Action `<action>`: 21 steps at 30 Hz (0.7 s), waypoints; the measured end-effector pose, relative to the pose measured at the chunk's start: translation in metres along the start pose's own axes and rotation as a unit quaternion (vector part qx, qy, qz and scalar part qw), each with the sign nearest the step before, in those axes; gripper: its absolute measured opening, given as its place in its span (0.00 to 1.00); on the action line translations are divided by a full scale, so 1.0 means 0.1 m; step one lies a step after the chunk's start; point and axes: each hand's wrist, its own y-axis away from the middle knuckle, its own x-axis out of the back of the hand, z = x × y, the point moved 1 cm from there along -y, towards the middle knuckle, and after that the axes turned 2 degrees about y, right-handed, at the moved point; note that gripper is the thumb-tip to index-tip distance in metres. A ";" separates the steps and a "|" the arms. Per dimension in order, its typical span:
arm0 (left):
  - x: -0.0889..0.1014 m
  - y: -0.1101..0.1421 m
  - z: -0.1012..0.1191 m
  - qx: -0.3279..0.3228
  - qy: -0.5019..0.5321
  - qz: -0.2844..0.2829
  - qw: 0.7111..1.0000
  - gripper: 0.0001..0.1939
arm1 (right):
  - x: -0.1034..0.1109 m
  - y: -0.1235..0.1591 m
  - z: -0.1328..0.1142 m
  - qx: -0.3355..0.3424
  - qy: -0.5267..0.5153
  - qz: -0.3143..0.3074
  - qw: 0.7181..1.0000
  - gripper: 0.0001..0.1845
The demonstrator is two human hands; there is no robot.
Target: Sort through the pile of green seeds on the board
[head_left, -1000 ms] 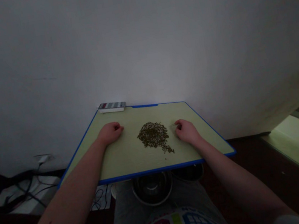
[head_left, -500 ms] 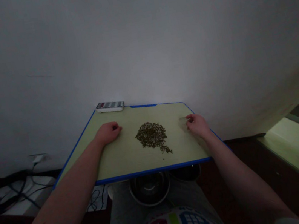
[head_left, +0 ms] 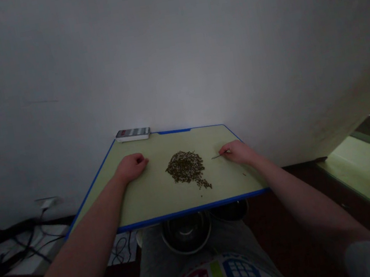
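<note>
A heap of small brownish-green grains (head_left: pixel 185 166) lies in the middle of a pale folding table (head_left: pixel 167 200) with a blue rim. A short tail of loose grains trails toward its near right side. My left hand (head_left: pixel 132 166) rests left of the heap, its fingers curled into a loose fist that shows nothing in it. On the right, my right hand (head_left: pixel 237 152) pinches a thin, stick-like tool (head_left: pixel 215 157). The tool's tip points left toward the heap, apart from it. Whether it has one prong or two is too small to tell.
A flat white box-like thing with a dark striped top (head_left: pixel 133 134) sits at the table's far left corner by the wall. Below the near edge are a metal bowl (head_left: pixel 189 246) and a second dark bowl (head_left: pixel 231 211). Cables (head_left: pixel 22 246) lie at lower left.
My right hand has turned and moved slightly left, bringing the thin tool nearer the heap. A small dark bit shows on the table below that hand. My left hand stays fisted beside the heap.
</note>
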 end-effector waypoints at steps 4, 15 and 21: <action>-0.01 -0.01 -0.01 -0.005 0.000 0.007 1.000 0.17 | 0.10 0.18 -0.05 0.009 0.017 -0.002 1.000 0.13; 0.00 0.00 -0.01 0.005 0.007 0.008 1.000 0.17 | 0.12 0.38 -0.44 -0.040 -0.111 0.057 0.991 0.12; -0.02 -0.01 -0.03 0.002 -0.001 0.012 1.000 0.18 | -0.06 0.31 -0.58 -0.065 -0.074 0.054 0.994 0.13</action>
